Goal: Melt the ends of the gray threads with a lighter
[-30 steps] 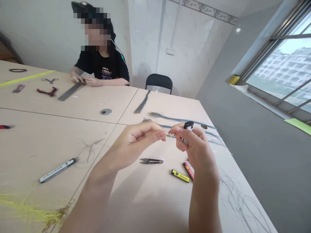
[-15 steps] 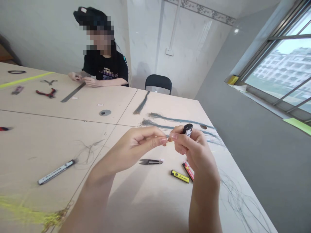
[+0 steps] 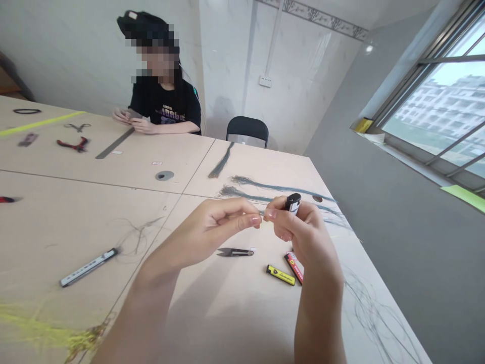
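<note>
Hands point(image 3: 200, 227) point(image 3: 306, 232) closer — right grips lighter point(image 3: 293, 203); Lamborghini lighter point(image 3: 280, 275) below.

We look down on a pale table point(image 3: 76, 222) of joined panels. Just ahead of us lie thread snips point(image 3: 235, 252), with a yellow lighter point(image 3: 280, 275) and a red lighter point(image 3: 294, 268) to their right. Grey-green fibre bundles point(image 3: 265, 185) stretch across the far right panel. On the left we find a utility knife point(image 3: 89, 267), yellow fibres point(image 3: 41, 326), and, farther off, a steel ruler point(image 3: 115, 142) and red-handled pliers point(image 3: 73, 144).
</note>
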`<state>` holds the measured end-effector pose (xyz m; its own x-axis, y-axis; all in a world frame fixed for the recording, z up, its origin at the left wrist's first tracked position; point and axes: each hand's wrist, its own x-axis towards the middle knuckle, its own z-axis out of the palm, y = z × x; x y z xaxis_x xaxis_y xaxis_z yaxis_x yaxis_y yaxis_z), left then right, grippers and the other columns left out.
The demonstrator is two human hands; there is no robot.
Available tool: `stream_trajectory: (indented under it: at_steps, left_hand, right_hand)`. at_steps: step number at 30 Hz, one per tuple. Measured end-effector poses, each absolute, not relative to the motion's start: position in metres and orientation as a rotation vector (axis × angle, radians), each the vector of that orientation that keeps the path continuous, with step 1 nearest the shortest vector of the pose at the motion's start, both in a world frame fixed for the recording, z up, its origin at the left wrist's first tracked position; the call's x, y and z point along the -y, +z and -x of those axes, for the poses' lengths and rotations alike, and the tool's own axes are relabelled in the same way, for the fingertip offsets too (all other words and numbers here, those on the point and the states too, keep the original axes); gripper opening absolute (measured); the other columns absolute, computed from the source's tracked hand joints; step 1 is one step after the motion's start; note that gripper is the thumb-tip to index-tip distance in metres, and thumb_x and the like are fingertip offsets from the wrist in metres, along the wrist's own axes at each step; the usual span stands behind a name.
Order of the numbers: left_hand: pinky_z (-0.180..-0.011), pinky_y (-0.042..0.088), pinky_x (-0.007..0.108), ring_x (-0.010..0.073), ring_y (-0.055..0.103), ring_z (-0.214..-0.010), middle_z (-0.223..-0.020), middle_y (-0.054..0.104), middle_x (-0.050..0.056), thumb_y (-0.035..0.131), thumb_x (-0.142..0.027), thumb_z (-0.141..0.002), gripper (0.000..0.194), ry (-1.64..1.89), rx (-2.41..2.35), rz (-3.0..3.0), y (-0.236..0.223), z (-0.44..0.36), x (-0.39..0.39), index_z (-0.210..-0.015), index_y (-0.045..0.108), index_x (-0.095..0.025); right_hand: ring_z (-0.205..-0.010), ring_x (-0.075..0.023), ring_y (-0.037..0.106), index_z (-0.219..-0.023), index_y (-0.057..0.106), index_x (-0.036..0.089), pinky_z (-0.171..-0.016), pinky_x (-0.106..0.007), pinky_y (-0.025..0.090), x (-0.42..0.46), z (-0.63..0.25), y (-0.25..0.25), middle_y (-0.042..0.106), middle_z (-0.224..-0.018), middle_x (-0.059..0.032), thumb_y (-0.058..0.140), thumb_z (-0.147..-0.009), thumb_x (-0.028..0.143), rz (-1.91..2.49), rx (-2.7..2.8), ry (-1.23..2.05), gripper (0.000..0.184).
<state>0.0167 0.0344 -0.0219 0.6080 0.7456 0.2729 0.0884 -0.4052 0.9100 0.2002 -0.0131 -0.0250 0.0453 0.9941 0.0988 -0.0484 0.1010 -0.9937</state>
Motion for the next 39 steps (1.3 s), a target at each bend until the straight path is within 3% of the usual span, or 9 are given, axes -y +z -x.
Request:
stream_trajectory:
  at_steps: [5, 9, 14, 18, 22, 25, 32, 39]
  left_hand:
    - [-0.058, 0.039, 0.019, 0.0103, 0.051, -0.067, -0.074, 0.063, -0.002, 0.057, -0.040, -0.096, 0.027, 0.838, -0.716, -1.882, -0.024, -0.017, -0.036, -0.079, 0.070, -0.022]
    - [-0.058, 0.038, 0.021, 0.0104, 0.049, -0.066, -0.072, 0.060, -0.003, 0.057, -0.042, -0.095, 0.030, 0.896, -0.791, -1.846, -0.023, -0.017, -0.036, -0.076, 0.068, -0.022]
    - [-0.063, 0.040, 0.020, 0.0088, 0.051, -0.068, -0.074, 0.063, -0.005, 0.056, -0.036, -0.096, 0.025, 0.961, -0.782, -1.794, -0.022, -0.019, -0.036, -0.079, 0.070, -0.024]
    - [-0.065, 0.040, 0.021, 0.0086, 0.051, -0.069, -0.074, 0.062, -0.006, 0.057, -0.035, -0.096, 0.025, 1.028, -0.817, -1.786, -0.023, -0.022, -0.037, -0.077, 0.068, -0.024]
    - [-0.074, 0.043, 0.023, 0.0112, 0.057, -0.082, -0.082, 0.064, -0.004, 0.059, -0.037, -0.095, 0.025, 1.058, -0.869, -1.854, -0.027, -0.024, -0.040, -0.076, 0.071, -0.025]
    - [-0.077, 0.047, 0.023, 0.0137, 0.059, -0.098, -0.095, 0.063, -0.002, 0.061, -0.040, -0.094, 0.024, 1.088, -0.885, -1.867, -0.031, -0.025, -0.042, -0.078, 0.073, -0.028]
    - [-0.074, 0.050, 0.020, 0.0175, 0.056, -0.116, -0.108, 0.064, -0.001, 0.058, -0.045, -0.093, 0.026, 1.068, -1.036, -1.935, -0.033, -0.024, -0.045, -0.080, 0.074, -0.030]
    - [-0.078, 0.049, 0.025, 0.0200, 0.058, -0.105, -0.101, 0.067, 0.001, 0.055, -0.048, -0.089, 0.030, 0.953, -1.155, -2.005, -0.032, -0.015, -0.054, -0.077, 0.073, -0.026]
  right_hand:
    - [-0.050, -0.0073, 0.029, -0.069, 0.065, 0.020, -0.049, -0.026, 0.023, 0.007, -0.200, -0.029, 0.038, -0.056, 0.0058, 0.067, -0.080, 0.028, 1.098, 1.102, 1.121, 0.014]
    - [-0.046, -0.0058, 0.026, -0.077, 0.067, 0.020, -0.048, -0.026, 0.022, 0.002, -0.198, -0.030, 0.039, -0.055, 0.0068, 0.068, -0.084, 0.037, 0.991, 1.119, 1.238, 0.019]
    - [-0.047, -0.0062, 0.026, -0.078, 0.067, 0.022, -0.047, -0.025, 0.018, 0.003, -0.200, -0.031, 0.033, -0.053, 0.0088, 0.084, -0.075, 0.040, 1.050, 1.167, 1.245, 0.026]
    - [-0.048, -0.0064, 0.027, -0.076, 0.065, 0.021, -0.047, -0.025, 0.018, 0.001, -0.200, -0.034, 0.034, -0.054, 0.0081, 0.081, -0.077, 0.038, 1.081, 1.156, 1.198, 0.023]
    - [-0.048, -0.0042, 0.026, -0.073, 0.063, 0.020, -0.048, -0.026, 0.019, -0.002, -0.198, -0.035, 0.050, -0.067, 0.0051, 0.070, -0.077, 0.025, 1.036, 1.123, 1.208, 0.010]
    - [-0.045, -0.0020, 0.026, -0.069, 0.060, 0.019, -0.047, -0.026, 0.019, -0.005, -0.197, -0.034, 0.060, -0.079, 0.0028, 0.067, -0.074, 0.023, 1.008, 1.086, 1.245, 0.009]
    - [-0.040, -0.0034, 0.018, -0.067, 0.056, 0.020, -0.043, -0.025, 0.013, -0.015, -0.192, -0.037, 0.039, -0.049, 0.0097, 0.065, -0.071, 0.027, 1.086, 1.050, 1.266, 0.012]
    - [-0.042, -0.0022, 0.021, -0.073, 0.053, 0.020, -0.042, -0.022, 0.012, -0.024, -0.204, -0.047, 0.047, -0.059, 0.0069, 0.066, -0.076, 0.026, 0.995, 1.145, 1.472, 0.015]
